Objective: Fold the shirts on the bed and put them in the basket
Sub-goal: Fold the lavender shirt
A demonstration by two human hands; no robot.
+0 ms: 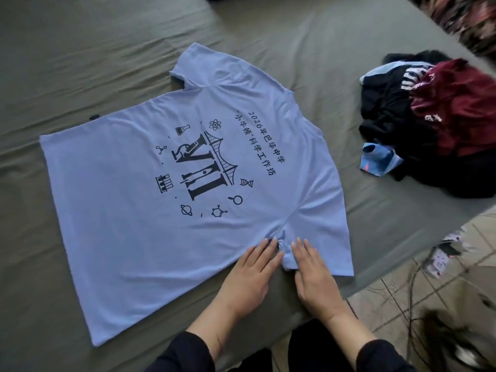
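Both hands, left [248, 275] & right [316, 277], lie flat, fingers spread, pressing blue shirt [171, 189] at its near sleeve; shirt spread on bed [80, 63], unfolded. Pile [434, 124] waits; no basket seen. Task barely begun.

We see the blue shirt [171, 189] covering the middle of the bed [80, 63]. A heap of dark clothes [434, 124] blocks its right edge. Bare sheet lies open along the far and left edges.
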